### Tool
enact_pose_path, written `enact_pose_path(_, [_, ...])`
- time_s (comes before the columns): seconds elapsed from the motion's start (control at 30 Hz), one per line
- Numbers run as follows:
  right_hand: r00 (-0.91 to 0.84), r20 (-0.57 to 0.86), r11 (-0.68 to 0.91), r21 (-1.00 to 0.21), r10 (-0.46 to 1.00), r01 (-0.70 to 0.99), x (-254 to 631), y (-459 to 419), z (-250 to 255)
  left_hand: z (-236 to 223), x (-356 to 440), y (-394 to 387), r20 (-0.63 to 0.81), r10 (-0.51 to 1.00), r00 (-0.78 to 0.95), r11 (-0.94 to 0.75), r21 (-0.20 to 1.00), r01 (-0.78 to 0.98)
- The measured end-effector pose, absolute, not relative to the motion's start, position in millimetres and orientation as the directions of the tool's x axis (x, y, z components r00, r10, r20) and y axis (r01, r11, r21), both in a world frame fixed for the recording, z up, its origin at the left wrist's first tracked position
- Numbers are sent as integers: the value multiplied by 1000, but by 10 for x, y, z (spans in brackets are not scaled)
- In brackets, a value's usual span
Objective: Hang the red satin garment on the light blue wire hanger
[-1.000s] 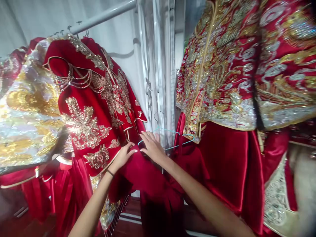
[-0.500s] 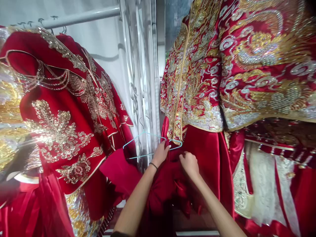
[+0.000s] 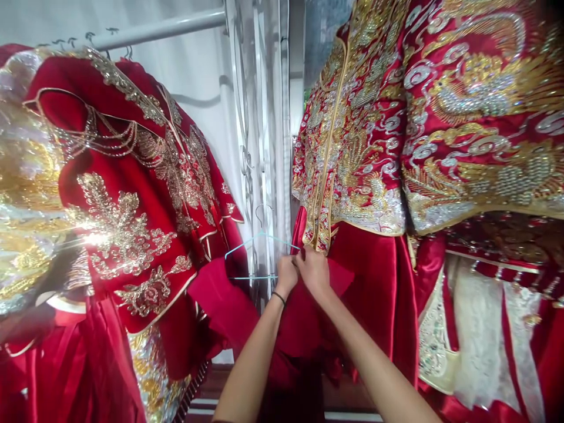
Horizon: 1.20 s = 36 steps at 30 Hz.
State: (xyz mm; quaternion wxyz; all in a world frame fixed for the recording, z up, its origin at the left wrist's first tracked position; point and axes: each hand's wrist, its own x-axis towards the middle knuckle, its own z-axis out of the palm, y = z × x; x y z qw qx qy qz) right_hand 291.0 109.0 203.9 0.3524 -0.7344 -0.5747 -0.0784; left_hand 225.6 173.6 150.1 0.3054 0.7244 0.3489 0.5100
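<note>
A light blue wire hanger is in the middle of the view, its hook upright against the pale curtain. From its left side hangs a plain dark red garment, which runs on behind my forearms and shows again at the right. My left hand, with a black band at the wrist, is closed on the garment by the hanger's right part. Right beside it, my right hand is closed on the garment too, its fingertips close to the left hand. The fingers partly hide the hanger's right end.
At the left, a red jacket with silver beading hangs from a white rail. Gold-embroidered red jackets over satin skirts hang at the right. White straps dangle in front of the curtain.
My right hand has moved left and up to meet my left hand at the hanger, bringing the garment's right part along. The whole view has shifted slightly.
</note>
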Motion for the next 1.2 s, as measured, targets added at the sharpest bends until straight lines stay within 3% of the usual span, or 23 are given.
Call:
enact_pose_path(0.17, [296, 618, -27, -406, 729, 914, 2789, 1043, 1585, 1452, 2190, 1652, 576, 798, 181, -603, 748, 278])
enact_pose_path(0.33, [266, 578, 18, -438, 771, 899, 2756, 904, 1357, 1431, 2090, 1519, 604, 727, 326, -686, 656, 316])
enact_pose_path(0.47, [299, 617, -15, -422, 728, 906, 2818, 802, 1450, 1481, 1944, 1411, 620, 630, 468, -776, 493, 393])
enact_pose_path(0.53, [350, 670, -29, -441, 655, 897, 2896, 802, 1550, 1543, 1751, 1356, 649, 607, 458, -783, 393, 482])
enact_pose_path(0.63, [399, 676, -22, -493, 619, 870, 3007, 890, 1702, 1673, 1290, 1296, 774, 599, 206, -668, 341, 661])
enact_pose_path(0.73, [409, 617, -50, -514, 672, 856, 3041, 1060, 1789, 1793, 823, 1302, 838, 511, -190, -356, 408, 841])
enact_pose_path(0.8, [418, 575, -94, -508, 704, 856, 3022, 1176, 1799, 1834, 632, 1334, 791, 523, -317, -145, 449, 881])
enact_pose_path(0.93, [396, 576, -141, -435, 715, 889, 2989, 1295, 1768, 1834, 525, 1377, 705, 654, -275, 14, 352, 936])
enact_pose_path(1.2, [202, 524, -110, -201, 827, 973, 3191, 1174, 1845, 1913, 351, 1338, 606, 795, -25, -10, 54, 998])
